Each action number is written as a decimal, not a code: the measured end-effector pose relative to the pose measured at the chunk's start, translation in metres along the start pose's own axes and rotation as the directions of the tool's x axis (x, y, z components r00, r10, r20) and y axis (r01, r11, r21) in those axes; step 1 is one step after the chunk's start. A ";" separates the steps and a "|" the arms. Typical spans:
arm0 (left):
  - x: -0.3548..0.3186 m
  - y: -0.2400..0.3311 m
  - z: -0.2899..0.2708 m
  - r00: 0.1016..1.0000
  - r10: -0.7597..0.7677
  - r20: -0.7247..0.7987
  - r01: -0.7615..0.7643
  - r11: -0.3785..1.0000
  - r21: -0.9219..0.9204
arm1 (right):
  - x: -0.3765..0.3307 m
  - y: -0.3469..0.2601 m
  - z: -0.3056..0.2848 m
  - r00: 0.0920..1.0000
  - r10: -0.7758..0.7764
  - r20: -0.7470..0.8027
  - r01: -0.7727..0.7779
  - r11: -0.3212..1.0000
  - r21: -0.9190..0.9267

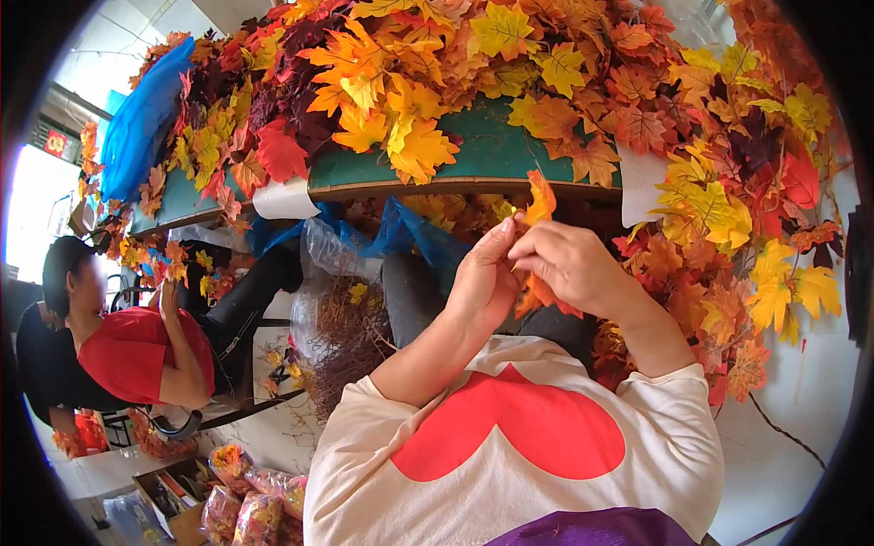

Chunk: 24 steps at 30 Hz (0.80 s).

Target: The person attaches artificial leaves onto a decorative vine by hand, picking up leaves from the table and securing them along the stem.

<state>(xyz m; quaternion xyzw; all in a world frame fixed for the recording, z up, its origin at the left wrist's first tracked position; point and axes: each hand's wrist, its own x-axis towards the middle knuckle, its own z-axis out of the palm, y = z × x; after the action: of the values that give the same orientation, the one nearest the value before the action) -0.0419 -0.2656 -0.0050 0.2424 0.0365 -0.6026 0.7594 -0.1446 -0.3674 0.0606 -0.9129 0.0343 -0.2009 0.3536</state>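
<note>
Both hands are up in front of the chest, just below the front edge of the green table (473, 159). The left hand (487, 278) has its fingertips pinched together on the stem end of an orange leaf (541, 198), which stands up above the fingers, right against the table's edge. The right hand (569, 264) touches the left, its grip closed too, on more orange-red leaves (544, 296) that hang beneath the knuckles.

On the table lies a deep heap of maple leaves (410, 82) in yellow, orange and dark red, spilling over its right end and down the side. A blue plastic bag (141, 127) sits at the table's far left. Under the table, left of the hands, a clear bag of brown twigs (341, 332) hangs open. Further left of the table sits another person in a red top (137, 350), one hand raised.
</note>
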 end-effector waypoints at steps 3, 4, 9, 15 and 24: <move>-0.007 0.002 0.003 0.998 0.065 -0.026 -0.065 0.998 0.000 | -0.004 0.020 0.018 0.992 0.052 -0.119 -0.049 0.998 0.026; -0.008 0.002 0.003 0.997 0.070 -0.026 -0.070 0.998 -0.003 | -0.005 0.024 0.020 0.973 0.034 -0.228 -0.028 0.999 0.033; -0.012 0.001 0.005 0.999 0.049 -0.018 -0.050 0.996 -0.067 | -0.011 0.018 0.030 0.938 0.226 -0.264 -0.158 0.954 0.255; -0.010 -0.003 0.002 0.999 0.040 0.011 -0.039 0.998 -0.058 | -0.013 0.015 0.031 0.920 0.277 -0.277 -0.189 0.933 0.306; -0.011 -0.003 0.003 0.999 0.043 0.008 -0.043 0.998 -0.043 | -0.014 0.018 0.029 0.920 0.280 -0.276 -0.205 0.940 0.271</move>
<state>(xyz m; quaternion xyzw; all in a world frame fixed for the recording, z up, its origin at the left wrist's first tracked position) -0.0488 -0.2576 0.0008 0.2244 0.0408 -0.5864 0.7773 -0.1449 -0.3594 0.0243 -0.8097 0.1788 -0.2986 0.4724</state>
